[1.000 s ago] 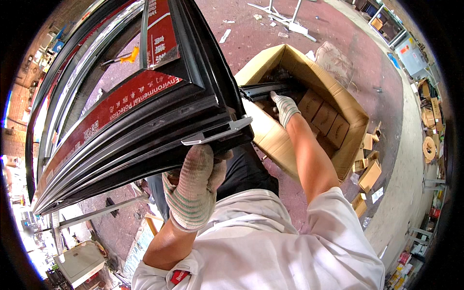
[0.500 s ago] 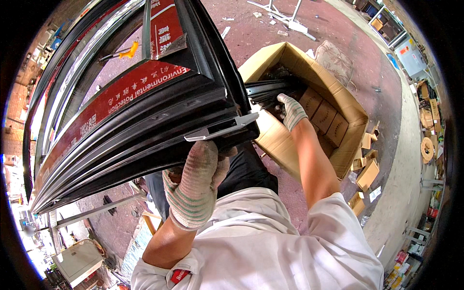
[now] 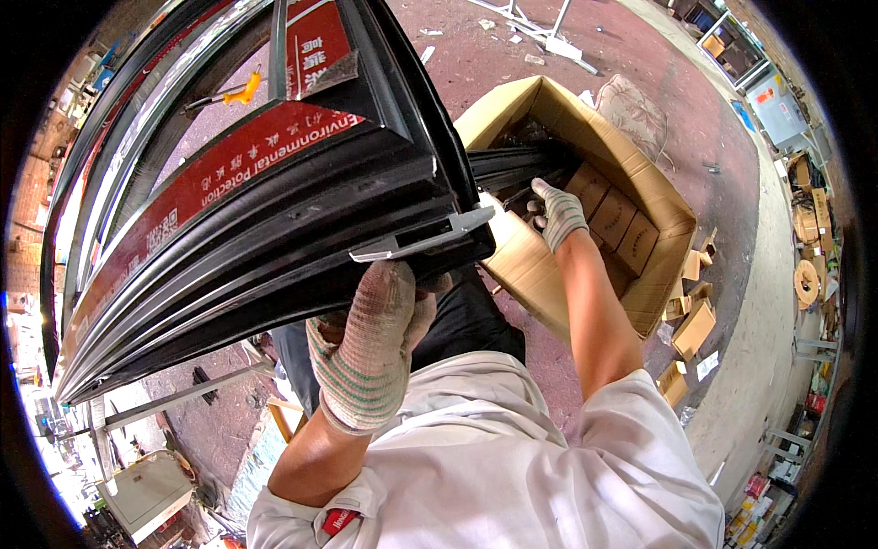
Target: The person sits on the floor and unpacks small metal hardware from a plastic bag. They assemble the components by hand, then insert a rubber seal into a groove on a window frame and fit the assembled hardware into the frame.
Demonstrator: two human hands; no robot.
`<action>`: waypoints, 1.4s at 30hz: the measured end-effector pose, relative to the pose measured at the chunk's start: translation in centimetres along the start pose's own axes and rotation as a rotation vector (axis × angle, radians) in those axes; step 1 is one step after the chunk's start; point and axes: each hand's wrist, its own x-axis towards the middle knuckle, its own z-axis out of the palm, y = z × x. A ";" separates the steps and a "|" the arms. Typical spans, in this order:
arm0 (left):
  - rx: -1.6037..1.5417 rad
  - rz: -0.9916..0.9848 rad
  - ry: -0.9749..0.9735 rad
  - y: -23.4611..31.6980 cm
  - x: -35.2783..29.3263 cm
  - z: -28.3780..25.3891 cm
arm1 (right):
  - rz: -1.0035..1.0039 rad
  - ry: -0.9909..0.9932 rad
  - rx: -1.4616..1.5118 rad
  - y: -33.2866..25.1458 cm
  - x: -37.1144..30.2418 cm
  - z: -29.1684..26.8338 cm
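My left hand (image 3: pixel 370 352), in a striped knit glove, grips the near corner of a black window frame (image 3: pixel 302 215). Its thumb presses the frame's edge, right under a grey metal corner piece (image 3: pixel 425 240) that sits at the corner; the other fingers are mostly hidden beneath. Red protective film (image 3: pixel 265 160) covers part of the frame. My right hand (image 3: pixel 562 220), gloved too, reaches over an open cardboard box (image 3: pixel 645 174). Its fingers are closed around a small dark piece that I cannot make out. Long black strips (image 3: pixel 521 165) lie in the box beside that hand.
Small brown cartons (image 3: pixel 613 220) are packed inside the box. A yellow-handled screwdriver (image 3: pixel 242 90) rests at the frame's opening. Cardboard scraps (image 3: pixel 695 329) lie right of the box, and a patterned cushion (image 3: pixel 631 114) lies behind it. A white metal stand (image 3: pixel 553 41) is farther back.
My right hand has shifted slightly down, its fingers now curled around something dark. The frame corner and the grey piece have moved slightly; my left hand keeps its grip.
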 end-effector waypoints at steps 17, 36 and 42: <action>0.026 -0.067 0.097 -0.3 0.2 -0.3 | 0.063 -0.011 -0.120 -0.6 -0.7 -0.9; 0.152 -0.071 0.192 -0.2 0.2 1.1 | -0.431 -0.700 0.637 -6.1 -14.0 -1.4; 0.177 -0.069 0.019 0.2 0.6 1.1 | -0.738 -0.773 0.757 -9.3 -18.3 0.7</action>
